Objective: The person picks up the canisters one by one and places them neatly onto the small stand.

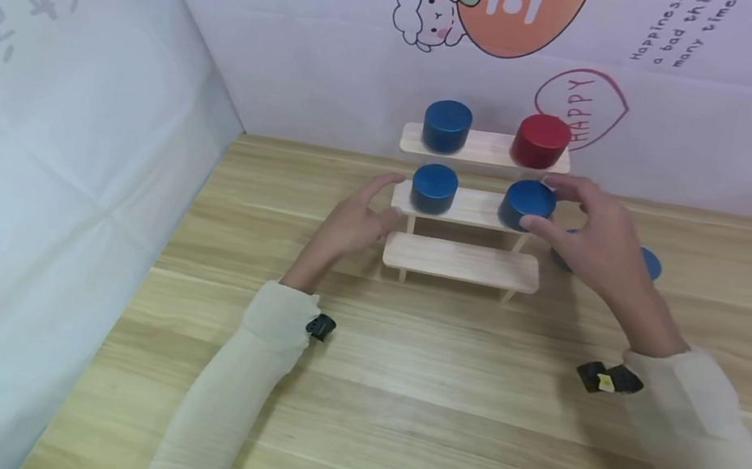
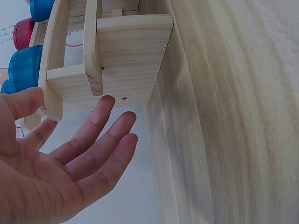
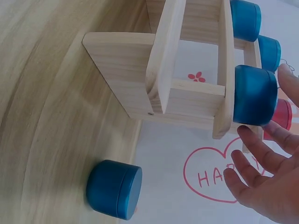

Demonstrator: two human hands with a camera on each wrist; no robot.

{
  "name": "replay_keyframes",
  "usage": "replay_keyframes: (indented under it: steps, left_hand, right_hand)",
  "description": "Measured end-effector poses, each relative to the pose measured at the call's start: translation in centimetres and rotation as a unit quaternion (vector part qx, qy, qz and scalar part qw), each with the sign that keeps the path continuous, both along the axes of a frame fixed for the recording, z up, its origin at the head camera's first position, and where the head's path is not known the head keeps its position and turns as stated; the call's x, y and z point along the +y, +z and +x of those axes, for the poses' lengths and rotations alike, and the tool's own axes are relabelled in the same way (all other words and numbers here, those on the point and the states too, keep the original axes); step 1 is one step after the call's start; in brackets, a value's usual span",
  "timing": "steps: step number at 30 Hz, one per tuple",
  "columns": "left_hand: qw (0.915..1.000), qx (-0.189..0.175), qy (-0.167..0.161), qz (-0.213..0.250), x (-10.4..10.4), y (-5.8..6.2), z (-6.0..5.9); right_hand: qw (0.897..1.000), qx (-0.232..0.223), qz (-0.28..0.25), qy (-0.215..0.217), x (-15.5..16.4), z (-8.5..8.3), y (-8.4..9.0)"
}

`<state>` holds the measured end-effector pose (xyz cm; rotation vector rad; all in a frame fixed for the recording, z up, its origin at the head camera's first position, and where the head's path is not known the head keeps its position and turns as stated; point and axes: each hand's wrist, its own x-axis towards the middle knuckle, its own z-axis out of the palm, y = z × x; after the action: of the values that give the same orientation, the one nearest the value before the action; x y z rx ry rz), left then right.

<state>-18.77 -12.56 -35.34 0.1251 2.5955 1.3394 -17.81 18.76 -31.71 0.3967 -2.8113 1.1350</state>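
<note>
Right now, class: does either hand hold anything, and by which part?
Nothing is firmly held. The right hand is open, fingertips around the blue tin on the middle shelf, contact unclear. The left hand is open beside the rack, empty.

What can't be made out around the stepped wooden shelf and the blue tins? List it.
- Blue tin on the table: head view, mostly hidden behind the right hand.
- Right hand's fingers touching the middle-shelf blue tin or not: no view settles it.
- Top-shelf red tin: left wrist view, cut by the edge and the wooden shelf.
</note>
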Motion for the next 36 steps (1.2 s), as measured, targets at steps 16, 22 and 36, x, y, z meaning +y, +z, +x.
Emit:
replay_keyframes:
  steps: [16,22,36]
  left_hand:
    - [1.0000,0.004,-0.002,0.003,0.0,0.0,0.1]
    - [1.0000,0.006,-0.001,-0.001,0.0,0.0,0.0]
    - [0.9999,-0.003,-0.001,0.014,0.0,-0.1,0.0]
  right_hand:
    - [1.000,0.012,-0.010,0.003,1.0,0.9,-0.2]
    - [1.000,0.010,-0.006,0.005,2.2,0.9,-0.5]
    - [1.000,-0.002,0.005,0.005,4.4,1.7,-1.3]
